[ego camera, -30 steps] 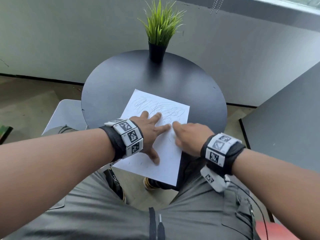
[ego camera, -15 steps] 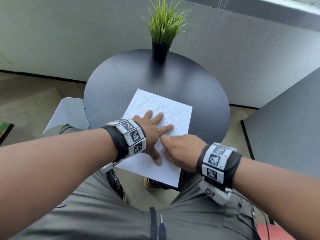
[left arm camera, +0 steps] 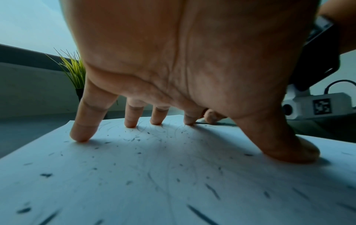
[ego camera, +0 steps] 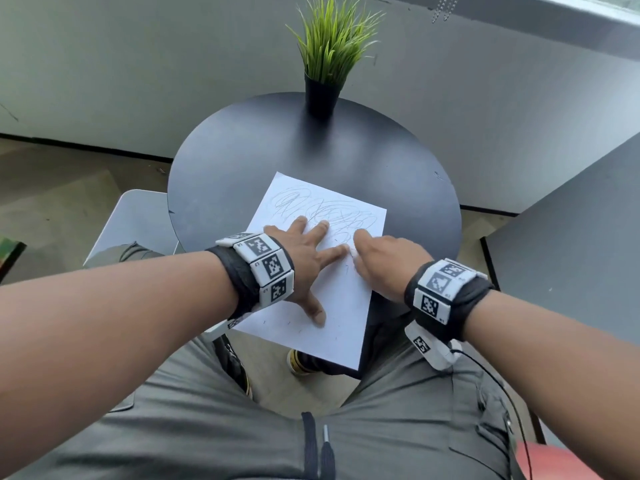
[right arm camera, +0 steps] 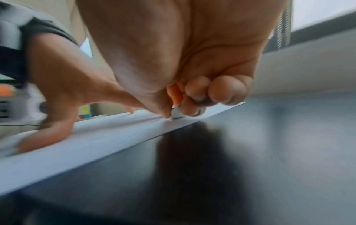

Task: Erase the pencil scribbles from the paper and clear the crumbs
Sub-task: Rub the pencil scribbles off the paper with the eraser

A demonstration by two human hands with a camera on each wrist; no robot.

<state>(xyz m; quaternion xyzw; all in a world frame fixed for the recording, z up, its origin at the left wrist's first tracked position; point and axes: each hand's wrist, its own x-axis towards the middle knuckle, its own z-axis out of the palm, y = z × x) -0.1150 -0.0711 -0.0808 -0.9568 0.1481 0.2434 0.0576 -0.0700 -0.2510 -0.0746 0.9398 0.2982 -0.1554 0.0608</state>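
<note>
A white paper (ego camera: 341,306) lies on the round black table (ego camera: 242,161), its near end hanging over the edge. Grey pencil scribbles (ego camera: 332,209) cover its far half, and dark crumbs (left arm camera: 134,139) are strewn over the sheet. My left hand (ego camera: 311,261) lies flat with spread fingers (left arm camera: 80,134) pressing the paper (left arm camera: 173,182) down. Just right of its index finger, my right hand (ego camera: 377,258) pinches a small white eraser (right arm camera: 176,113) with an orange end, whose tip touches the paper (right arm camera: 96,141) near its right edge.
A potted grass plant (ego camera: 329,53) stands at the table's far edge. A white chair (ego camera: 138,223) sits on the left, a second dark tabletop (ego camera: 571,237) on the right. My lap in grey trousers (ego camera: 311,427) lies under the paper's overhang.
My right hand slid back toward me and to the left, then returned up the sheet to a spot beside the left index finger. The left hand stayed pressed on the paper.
</note>
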